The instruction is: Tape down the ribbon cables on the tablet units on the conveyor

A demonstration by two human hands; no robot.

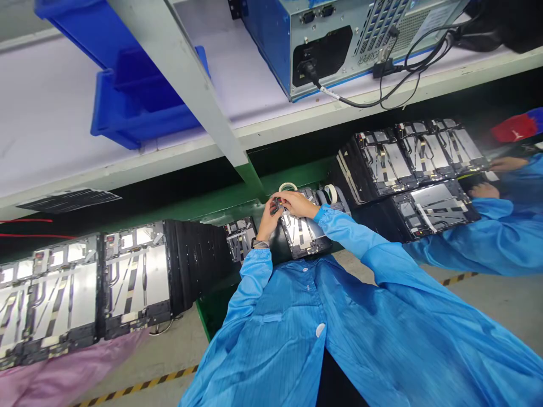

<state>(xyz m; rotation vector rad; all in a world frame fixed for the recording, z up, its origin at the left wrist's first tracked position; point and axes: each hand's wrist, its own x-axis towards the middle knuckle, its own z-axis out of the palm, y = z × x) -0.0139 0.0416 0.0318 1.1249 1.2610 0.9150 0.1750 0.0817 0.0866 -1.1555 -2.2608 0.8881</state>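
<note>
Head-worn view down onto hands (294, 204)

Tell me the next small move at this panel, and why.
Probably seat the small dark piece onto the open electronic panel before anything else. The left hand and right hand are gathered on it right beside the panel. A roll of tape lies close by if it needs securing. The piece is too small to identify.

Probably an electronics workshop: antistatic smock (271, 333), open device panels (136, 277), blue bins (144, 107).
</note>
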